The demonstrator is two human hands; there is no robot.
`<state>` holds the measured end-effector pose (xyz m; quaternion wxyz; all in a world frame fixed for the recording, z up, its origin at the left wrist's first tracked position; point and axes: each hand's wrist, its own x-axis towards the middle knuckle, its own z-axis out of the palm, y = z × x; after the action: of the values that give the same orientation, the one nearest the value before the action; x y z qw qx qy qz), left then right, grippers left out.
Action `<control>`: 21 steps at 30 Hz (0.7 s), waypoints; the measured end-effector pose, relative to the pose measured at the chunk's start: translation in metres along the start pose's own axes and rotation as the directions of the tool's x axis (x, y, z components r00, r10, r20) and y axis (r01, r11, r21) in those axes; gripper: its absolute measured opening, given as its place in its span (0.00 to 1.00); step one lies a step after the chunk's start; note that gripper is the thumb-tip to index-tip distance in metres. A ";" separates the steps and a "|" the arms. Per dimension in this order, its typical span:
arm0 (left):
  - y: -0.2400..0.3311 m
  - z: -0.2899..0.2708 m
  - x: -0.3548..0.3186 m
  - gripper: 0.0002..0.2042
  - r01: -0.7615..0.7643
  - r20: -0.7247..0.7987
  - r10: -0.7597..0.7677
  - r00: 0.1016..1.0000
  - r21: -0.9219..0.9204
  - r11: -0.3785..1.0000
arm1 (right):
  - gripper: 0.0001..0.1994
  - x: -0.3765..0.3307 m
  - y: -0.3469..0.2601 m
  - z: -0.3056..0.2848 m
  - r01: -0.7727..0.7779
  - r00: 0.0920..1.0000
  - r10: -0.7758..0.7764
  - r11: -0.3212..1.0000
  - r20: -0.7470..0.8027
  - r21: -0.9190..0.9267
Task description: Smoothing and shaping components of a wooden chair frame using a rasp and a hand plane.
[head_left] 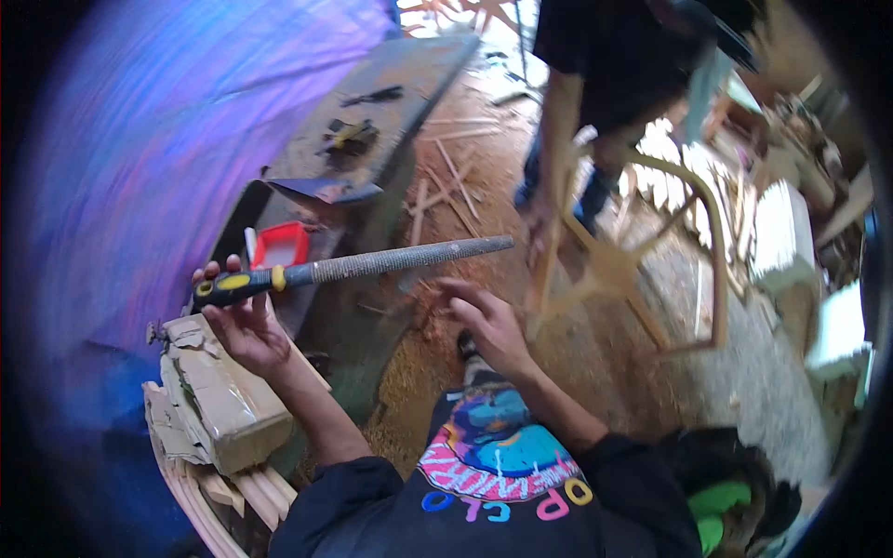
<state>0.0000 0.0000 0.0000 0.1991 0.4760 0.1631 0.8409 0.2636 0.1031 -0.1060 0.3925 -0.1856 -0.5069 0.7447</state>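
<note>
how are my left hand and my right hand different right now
The left hand is closed around the black and yellow handle of a long rasp, holding it roughly level; the right hand holds nothing. The left hand's fingers curl over the handle, while the right hand's fingers are spread open. The left hand sits above a torn cardboard box; the right hand hovers over the sawdust-strewn floor. Both are bare, coming from dark sleeves.

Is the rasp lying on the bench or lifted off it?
Lifted. The left hand grips the rasp by its black-and-yellow handle, holding it roughly level above the bench; the right hand is empty.
</note>
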 end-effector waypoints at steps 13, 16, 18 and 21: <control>-0.083 0.085 -0.132 0.24 0.346 0.025 -0.351 0.936 -0.241 0.907 | 0.13 -0.100 -0.046 -0.046 0.193 0.821 0.090 0.885 -0.563 0.423; -0.103 0.096 -0.142 0.25 0.497 0.143 -0.481 0.865 -0.106 0.861 | 0.13 -0.119 -0.050 -0.075 0.256 0.730 0.021 0.918 -0.683 0.301; -0.111 0.108 -0.148 0.24 0.545 0.076 -0.542 0.837 -0.028 0.838 | 0.13 -0.135 -0.052 -0.093 0.224 0.688 0.008 0.949 -0.726 0.223; -0.115 0.133 -0.155 0.18 0.497 0.195 -0.771 0.607 0.663 0.559 | 0.10 -0.155 -0.054 -0.119 0.281 0.556 -0.076 0.954 -0.828 0.101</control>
<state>0.2083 0.0347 -0.1020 0.3862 0.6021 0.5081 0.4798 0.4620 0.0651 -0.1262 0.6732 -0.4093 -0.1990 0.5828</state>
